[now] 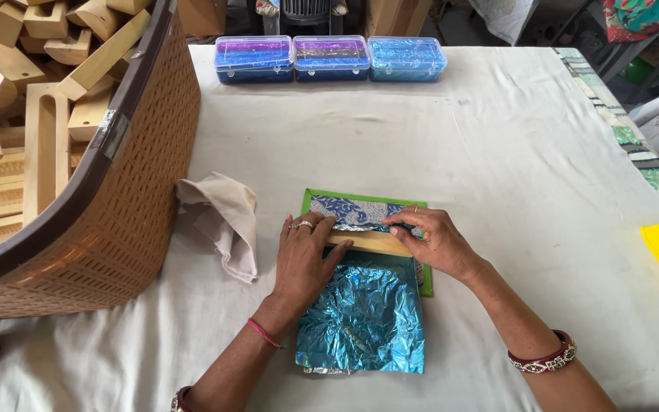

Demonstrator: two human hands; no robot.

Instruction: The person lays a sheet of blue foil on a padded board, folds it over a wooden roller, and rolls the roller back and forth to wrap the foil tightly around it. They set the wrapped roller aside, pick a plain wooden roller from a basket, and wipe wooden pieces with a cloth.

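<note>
Wooden block [369, 242], smooth, pale, oblong, lies across crinkled blue foil sheet [362, 317] atop a green-edged patterned board [352, 207] on the white cloth-covered table [497, 152]. Left hand [303, 258] rests flat on the block's left end, fingers pressed together over the foil edge. Right hand [430, 238] pinches the foil edge against the block. Left of the block: crumpled beige rag [223, 217], then brown woven basket [127, 183] of wooden pieces. Beyond the block: three clear-lidded blue boxes [331, 58].
</note>
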